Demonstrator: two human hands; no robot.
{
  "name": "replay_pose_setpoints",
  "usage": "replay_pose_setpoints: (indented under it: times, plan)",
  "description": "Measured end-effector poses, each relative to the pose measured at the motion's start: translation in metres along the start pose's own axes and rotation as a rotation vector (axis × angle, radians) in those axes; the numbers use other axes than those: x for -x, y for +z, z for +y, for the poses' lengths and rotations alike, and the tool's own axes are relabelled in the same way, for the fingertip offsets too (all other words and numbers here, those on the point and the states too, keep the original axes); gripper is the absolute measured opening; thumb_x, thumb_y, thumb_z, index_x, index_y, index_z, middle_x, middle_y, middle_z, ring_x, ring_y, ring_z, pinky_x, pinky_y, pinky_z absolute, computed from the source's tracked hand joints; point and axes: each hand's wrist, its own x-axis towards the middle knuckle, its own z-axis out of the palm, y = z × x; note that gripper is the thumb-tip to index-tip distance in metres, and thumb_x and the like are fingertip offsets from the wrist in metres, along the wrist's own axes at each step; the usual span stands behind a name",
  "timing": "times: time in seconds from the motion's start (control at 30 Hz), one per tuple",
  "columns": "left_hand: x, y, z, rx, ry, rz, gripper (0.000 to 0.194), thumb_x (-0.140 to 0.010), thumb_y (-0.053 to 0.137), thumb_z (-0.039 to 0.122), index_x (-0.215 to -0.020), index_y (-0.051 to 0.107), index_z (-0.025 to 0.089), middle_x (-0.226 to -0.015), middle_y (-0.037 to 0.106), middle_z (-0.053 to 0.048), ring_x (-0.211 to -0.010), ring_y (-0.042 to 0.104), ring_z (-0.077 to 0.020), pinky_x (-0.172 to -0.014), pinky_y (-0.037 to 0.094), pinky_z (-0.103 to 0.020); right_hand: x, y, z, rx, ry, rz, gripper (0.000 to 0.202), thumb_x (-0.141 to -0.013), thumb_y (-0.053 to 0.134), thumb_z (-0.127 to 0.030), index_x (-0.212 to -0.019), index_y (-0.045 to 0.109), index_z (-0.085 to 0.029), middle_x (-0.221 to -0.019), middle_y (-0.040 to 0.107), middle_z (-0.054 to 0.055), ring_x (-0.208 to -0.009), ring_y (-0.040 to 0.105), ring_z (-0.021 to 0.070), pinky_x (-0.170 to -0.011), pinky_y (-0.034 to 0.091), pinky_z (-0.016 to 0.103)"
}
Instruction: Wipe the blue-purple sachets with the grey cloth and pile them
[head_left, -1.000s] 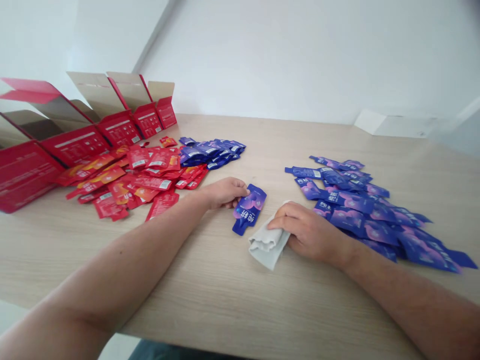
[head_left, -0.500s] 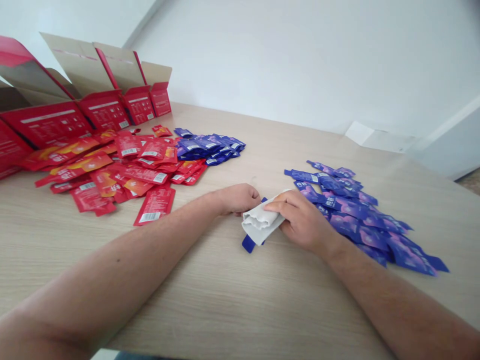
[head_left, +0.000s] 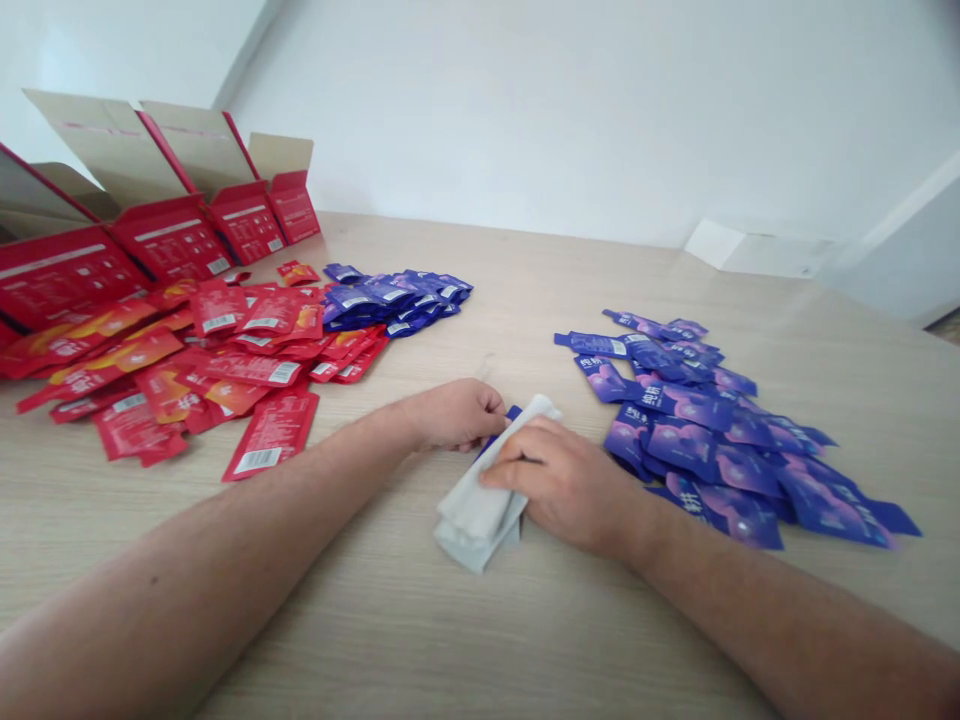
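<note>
My right hand (head_left: pixel 574 485) grips a folded white cloth (head_left: pixel 480 505), pressing it over a blue sachet (head_left: pixel 493 437). Most of that sachet is hidden beneath the cloth; only a strip along its far end shows. At this far end, my left hand (head_left: pixel 459 415) is closed, with its fingertips pinching the sachet's edge. To the right of my right hand lies a spread pile of blue-purple sachets (head_left: pixel 686 445). Beyond my left forearm is a heap of red and orange sachets (head_left: pixel 247 370), with a smaller blue sachet pile (head_left: pixel 401 298) touching its right side.
Several red cardboard boxes (head_left: pixel 169 240) stand in a row at the back left with flaps raised. A white box-like piece (head_left: pixel 761 250) lies at the table's far edge by the wall. The pale wooden table (head_left: pixel 360 620) carries everything.
My right hand has drawn the cloth toward me and left along the sachet, covering its near end. My left hand stays at the far end. The view has shifted slightly right.
</note>
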Motion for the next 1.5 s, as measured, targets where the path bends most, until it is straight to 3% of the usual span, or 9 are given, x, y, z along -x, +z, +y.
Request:
replay_pose_setpoints:
  times: [0.1,0.27,0.47,0.63,0.83,1.03,1.2,1.4,1.5]
  plan:
    - [-0.001,0.001,0.0,-0.023,0.01,0.014,0.021,-0.081,0.056,0.037,-0.069,0.057,0.02,-0.045,0.047,0.005,-0.038,0.038,-0.008,-0.037,0.025,-0.021,0.001,-0.002,0.004,-0.008,-0.061,-0.036,0.023,-0.091,0.055,-0.014,-0.108,0.069,-0.022,-0.102,0.066,0.007,-0.099,0.056,0.021,-0.089,0.049,0.037]
    - [-0.001,0.001,0.0,0.046,-0.019,0.023,0.018,-0.08,0.056,0.037,-0.073,0.058,0.02,-0.049,0.048,0.006,-0.038,0.04,-0.0077,-0.036,0.024,-0.02,0.004,-0.004,0.017,0.004,0.114,0.067,0.033,-0.085,0.057,-0.005,-0.112,0.068,-0.021,-0.103,0.066,0.007,-0.099,0.056,0.0217,-0.089,0.048,0.038]
    - [0.001,0.0,0.002,-0.018,0.014,0.006,0.02,-0.081,0.055,0.037,-0.07,0.057,0.02,-0.045,0.047,0.006,-0.039,0.039,-0.0081,-0.037,0.025,-0.02,0.002,-0.001,0.004,-0.033,-0.055,-0.035,0.024,-0.088,0.059,-0.012,-0.107,0.07,-0.023,-0.1,0.066,0.006,-0.098,0.057,0.0207,-0.088,0.049,0.036]
    - [-0.001,0.001,0.002,0.005,-0.024,0.03,0.02,-0.082,0.056,0.038,-0.073,0.058,0.02,-0.049,0.049,0.006,-0.039,0.041,-0.0081,-0.036,0.027,-0.02,0.005,-0.004,0.017,-0.015,0.139,0.082,0.033,-0.083,0.059,-0.005,-0.11,0.069,-0.021,-0.102,0.066,0.008,-0.099,0.057,0.0219,-0.091,0.048,0.04]
    - [-0.002,0.001,0.001,-0.023,0.027,-0.006,0.019,-0.083,0.054,0.035,-0.071,0.057,0.02,-0.045,0.047,0.006,-0.038,0.039,-0.0082,-0.036,0.026,-0.02,0.004,-0.001,0.003,-0.065,-0.076,-0.064,0.024,-0.089,0.058,-0.013,-0.107,0.07,-0.023,-0.102,0.066,0.006,-0.1,0.057,0.0211,-0.092,0.047,0.037]
    - [-0.003,0.002,0.0,-0.004,-0.018,0.016,0.015,-0.082,0.055,0.033,-0.074,0.057,0.02,-0.05,0.05,0.006,-0.039,0.042,-0.0079,-0.036,0.026,-0.02,0.006,-0.004,0.017,-0.023,0.139,0.068,0.032,-0.084,0.058,-0.005,-0.11,0.069,-0.02,-0.103,0.066,0.008,-0.1,0.057,0.0224,-0.091,0.048,0.04]
    - [-0.005,0.001,-0.002,-0.012,0.03,-0.033,0.018,-0.083,0.053,0.034,-0.072,0.057,0.02,-0.045,0.046,0.006,-0.038,0.037,-0.0079,-0.036,0.024,-0.02,0.005,-0.004,0.006,-0.041,-0.052,-0.068,0.023,-0.091,0.055,-0.014,-0.108,0.07,-0.021,-0.103,0.066,0.007,-0.103,0.056,0.0218,-0.095,0.046,0.038]
    - [-0.005,0.002,0.003,0.035,-0.044,-0.006,0.018,-0.083,0.055,0.036,-0.075,0.058,0.02,-0.048,0.048,0.006,-0.037,0.038,-0.0073,-0.034,0.023,-0.019,0.008,-0.006,0.018,-0.019,0.16,0.061,0.034,-0.082,0.059,-0.004,-0.111,0.069,-0.019,-0.105,0.065,0.008,-0.102,0.056,0.0223,-0.093,0.046,0.039]
    - [-0.003,0.002,0.005,0.038,-0.021,-0.025,0.019,-0.082,0.056,0.036,-0.074,0.057,0.019,-0.048,0.048,0.006,-0.038,0.038,-0.0071,-0.034,0.024,-0.019,0.008,-0.006,0.016,-0.048,0.049,0.021,0.032,-0.083,0.059,-0.005,-0.109,0.069,-0.02,-0.103,0.065,0.007,-0.101,0.056,0.0216,-0.093,0.046,0.038]
